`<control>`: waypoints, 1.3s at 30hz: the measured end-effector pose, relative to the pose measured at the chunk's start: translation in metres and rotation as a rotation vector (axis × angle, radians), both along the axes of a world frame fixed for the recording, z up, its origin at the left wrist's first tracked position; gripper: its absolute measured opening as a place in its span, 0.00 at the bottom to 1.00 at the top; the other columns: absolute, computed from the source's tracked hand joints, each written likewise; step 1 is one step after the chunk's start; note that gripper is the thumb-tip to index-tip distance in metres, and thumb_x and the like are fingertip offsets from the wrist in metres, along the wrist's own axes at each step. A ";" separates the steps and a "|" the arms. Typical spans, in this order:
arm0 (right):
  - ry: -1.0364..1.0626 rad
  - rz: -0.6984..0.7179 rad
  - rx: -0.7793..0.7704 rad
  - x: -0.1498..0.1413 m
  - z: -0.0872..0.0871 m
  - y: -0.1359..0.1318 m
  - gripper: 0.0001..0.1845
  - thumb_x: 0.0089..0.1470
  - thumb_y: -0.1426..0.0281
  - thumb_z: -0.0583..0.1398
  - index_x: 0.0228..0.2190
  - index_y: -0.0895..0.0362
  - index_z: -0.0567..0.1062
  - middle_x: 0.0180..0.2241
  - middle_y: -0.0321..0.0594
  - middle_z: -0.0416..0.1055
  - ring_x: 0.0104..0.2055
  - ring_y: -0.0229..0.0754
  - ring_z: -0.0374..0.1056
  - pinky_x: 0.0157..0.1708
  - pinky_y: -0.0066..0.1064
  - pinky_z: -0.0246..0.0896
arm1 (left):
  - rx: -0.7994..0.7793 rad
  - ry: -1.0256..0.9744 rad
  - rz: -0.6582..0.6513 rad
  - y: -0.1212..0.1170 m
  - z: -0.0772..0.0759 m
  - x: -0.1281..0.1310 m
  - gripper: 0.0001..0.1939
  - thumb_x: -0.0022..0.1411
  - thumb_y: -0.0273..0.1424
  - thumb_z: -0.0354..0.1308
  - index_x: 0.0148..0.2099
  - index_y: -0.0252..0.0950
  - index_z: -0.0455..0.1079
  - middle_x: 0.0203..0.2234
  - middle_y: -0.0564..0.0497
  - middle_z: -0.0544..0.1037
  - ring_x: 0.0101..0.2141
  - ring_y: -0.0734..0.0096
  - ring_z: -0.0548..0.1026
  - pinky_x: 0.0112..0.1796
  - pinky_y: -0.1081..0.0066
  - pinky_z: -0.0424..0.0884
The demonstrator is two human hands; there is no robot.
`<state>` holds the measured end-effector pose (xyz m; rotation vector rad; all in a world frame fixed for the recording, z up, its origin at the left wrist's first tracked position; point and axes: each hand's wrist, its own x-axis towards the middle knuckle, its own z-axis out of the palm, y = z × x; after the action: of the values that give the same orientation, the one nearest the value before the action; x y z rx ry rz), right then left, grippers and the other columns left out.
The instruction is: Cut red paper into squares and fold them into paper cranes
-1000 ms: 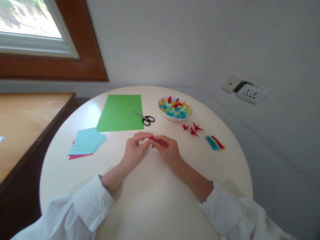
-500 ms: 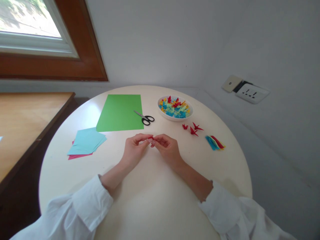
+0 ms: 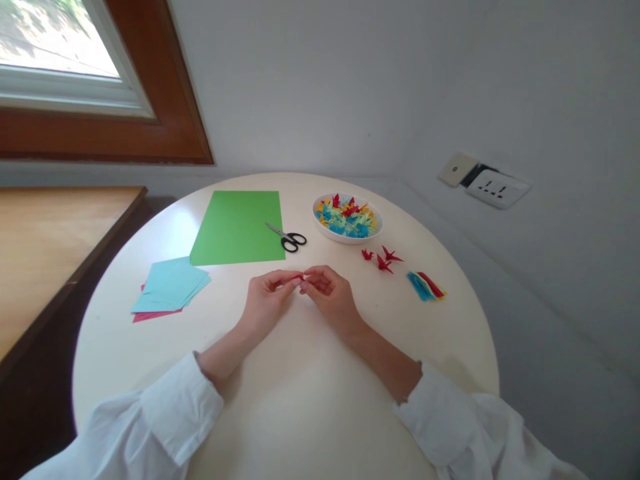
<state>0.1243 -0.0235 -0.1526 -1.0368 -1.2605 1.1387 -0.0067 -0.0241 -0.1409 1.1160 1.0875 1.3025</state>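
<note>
Between my fingertips, over the middle of the table, is a small piece of folded red paper point(image 3: 300, 277), mostly hidden. My left hand point(image 3: 267, 297) pinches it from the left with thumb and forefinger. From the right, my right hand point(image 3: 331, 293) closes thumb and fingers on its other side. Three red paper cranes point(image 3: 384, 263) lie to the right of my right hand. Just beyond my hands, a pair of black-handled scissors point(image 3: 289, 241) rests partly on a green sheet of paper point(image 3: 237, 227).
A white bowl point(image 3: 340, 238) full of colourful paper cranes stands at the back of the round white table point(image 3: 310, 413). Coloured paper strips point(image 3: 425, 287) lie at right. Light-blue paper squares point(image 3: 173, 285) overlap pink paper point(image 3: 156, 316) at left. A wooden table point(image 3: 55, 233) stands beyond.
The whole view has shifted slightly, so everything sits a little further left. Both hands keep hold of the red paper, with only small finger movements.
</note>
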 end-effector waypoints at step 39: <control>-0.197 -0.041 0.050 0.005 0.005 0.001 0.10 0.47 0.64 0.58 0.22 0.57 0.72 0.18 0.35 0.69 0.21 0.36 0.65 0.24 0.27 0.61 | -0.068 -0.006 -0.011 0.002 0.002 -0.002 0.13 0.42 0.37 0.66 0.26 0.32 0.73 0.22 0.50 0.77 0.24 0.74 0.70 0.29 0.73 0.64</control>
<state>0.1290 -0.0223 -0.1476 -1.1539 -1.4089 0.9876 -0.0091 -0.0217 -0.1384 1.0656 1.1116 1.2504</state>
